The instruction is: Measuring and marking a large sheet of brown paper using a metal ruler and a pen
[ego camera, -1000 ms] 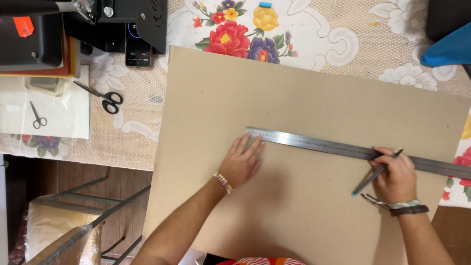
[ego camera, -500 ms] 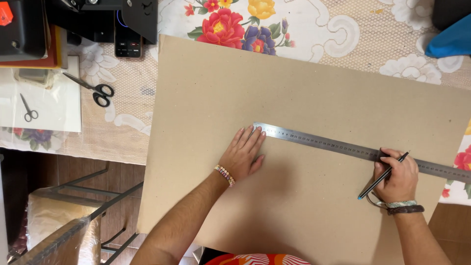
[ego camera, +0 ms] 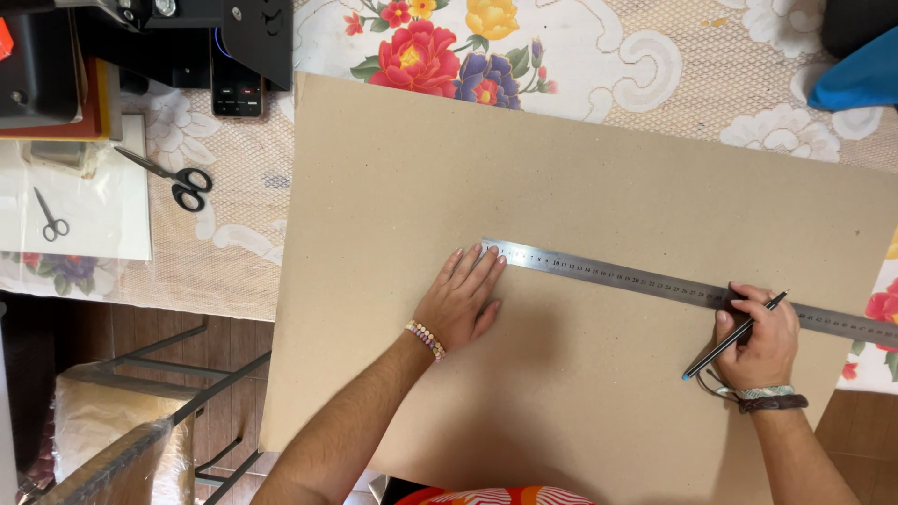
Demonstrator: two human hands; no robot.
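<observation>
A steel ruler (ego camera: 687,290) lies slantwise across a cardboard sheet (ego camera: 524,187), long axis left to right. The left hand (ego camera: 461,299), fingers spread flat, presses its left end. The right hand (ego camera: 762,341) pinches a pen (ego camera: 734,335) against the ruler's lower edge.

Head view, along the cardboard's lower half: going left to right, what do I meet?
Left hand flat on the cardboard sheet → metal ruler, its left end at the fingertips → right hand holding a pen at the ruler's lower edge.
</observation>
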